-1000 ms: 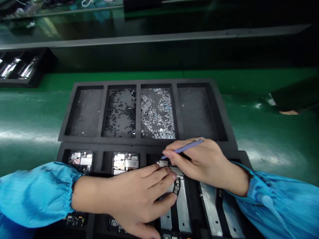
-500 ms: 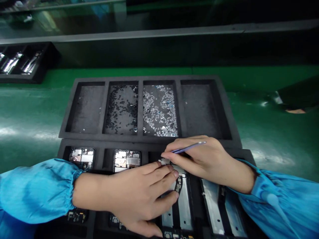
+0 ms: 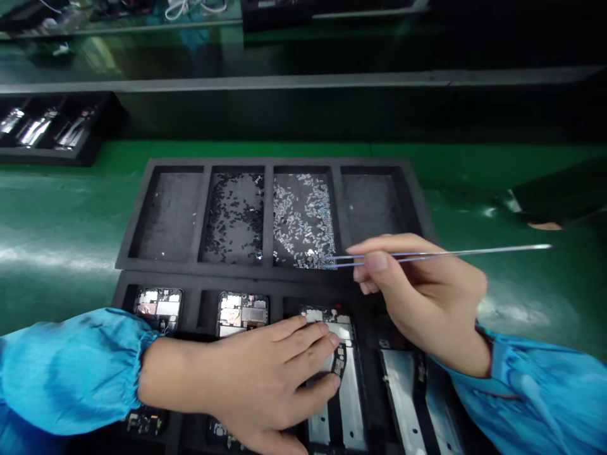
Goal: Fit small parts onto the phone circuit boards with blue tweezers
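Observation:
My left hand [image 3: 277,376] lies flat, fingers spread, over an opened phone [image 3: 355,392] in the third slot of a black foam tray [image 3: 190,309]. It hides much of that phone's left side. My right hand [image 3: 422,291] grips a pair of thin metal tweezers [image 3: 478,251] with a purple tint. Their two tips are apart, at the near edge of a compartment with many small silver pieces [image 3: 298,230]. Whether the tips touch any piece I cannot tell. That compartment belongs to a second foam tray [image 3: 269,189], just beyond the first.
Small black pieces [image 3: 227,218] fill the neighbouring compartment. Two more opened phones [image 3: 160,308] stand left of my hand; another phone body [image 3: 403,395] is to the right. A dark tray with shiny parts [image 3: 85,155] sits far left on the green mat [image 3: 52,215].
My right hand has moved up and right from the phone's top, bringing the tweezers to the silver pieces. My left hand stays on the phone. The view has tilted slightly upward.

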{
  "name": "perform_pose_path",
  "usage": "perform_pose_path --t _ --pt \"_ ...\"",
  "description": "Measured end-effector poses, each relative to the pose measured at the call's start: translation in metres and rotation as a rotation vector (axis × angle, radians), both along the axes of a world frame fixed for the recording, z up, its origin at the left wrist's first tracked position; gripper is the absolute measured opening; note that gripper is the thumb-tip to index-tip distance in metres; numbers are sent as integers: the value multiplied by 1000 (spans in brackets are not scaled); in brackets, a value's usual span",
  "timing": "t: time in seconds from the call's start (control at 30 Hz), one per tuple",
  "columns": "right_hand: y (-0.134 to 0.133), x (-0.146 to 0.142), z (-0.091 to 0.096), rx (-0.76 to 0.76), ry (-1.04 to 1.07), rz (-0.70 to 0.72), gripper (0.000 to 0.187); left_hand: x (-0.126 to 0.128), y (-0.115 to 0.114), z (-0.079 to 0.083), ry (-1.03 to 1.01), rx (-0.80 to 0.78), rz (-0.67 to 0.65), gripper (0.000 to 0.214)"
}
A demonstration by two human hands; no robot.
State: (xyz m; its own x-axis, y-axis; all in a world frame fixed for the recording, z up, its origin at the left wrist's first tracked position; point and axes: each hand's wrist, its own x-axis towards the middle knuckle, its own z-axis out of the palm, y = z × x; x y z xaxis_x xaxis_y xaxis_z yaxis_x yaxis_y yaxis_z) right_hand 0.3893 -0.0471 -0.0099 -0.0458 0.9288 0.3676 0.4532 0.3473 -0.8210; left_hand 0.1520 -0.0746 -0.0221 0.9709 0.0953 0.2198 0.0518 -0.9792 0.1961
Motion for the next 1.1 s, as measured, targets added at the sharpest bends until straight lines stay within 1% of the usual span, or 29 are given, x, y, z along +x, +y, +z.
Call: perform_pose_path --t 0.03,0.1,0.17,0.23,0.3,0.37,0.43,0.47,0.53,0.63,0.73,0.93,1.03,1.1 --pt "2 0 2 -35 30 -33 10 -1 -1 1 -6 19 -1 75" --pt "11 -1 7 -101 57 -30 12 -2 -3 3 -4 73 -11 77" --pt "25 -3 12 -143 28 25 15 -4 -4 4 7 129 -19 77" --pt "39 -5 13 -159 -31 106 16 -5 -4 5 9 174 0 75" --pt "50 -6 10 -97 -101 174 17 -6 -4 7 1 213 38 71" --pt "54 -4 3 30 -208 247 14 -6 -4 8 5 250 86 65" --pt "52 0 -2 182 -311 336 8 -7 -4 9 24 270 116 61" --pt "49 3 -4 244 -357 395 9 -7 -4 9 36 270 125 60" --pt "43 8 -4 343 -447 497 16 -8 -4 8 43 253 134 59" --pt "38 11 -2 443 -569 581 22 -10 -5 5 29 230 137 56" --pt "38 11 -2 478 -600 593 25 -11 -4 5 50 249 109 54" --pt "38 11 -3 458 -626 599 29 -8 -3 7 77 269 104 47" --pt "38 9 0 465 -646 642 27 -10 -9 10 66 315 144 38" --pt "39 7 0 472 -673 663 22 -18 -19 12 53 359 202 33"
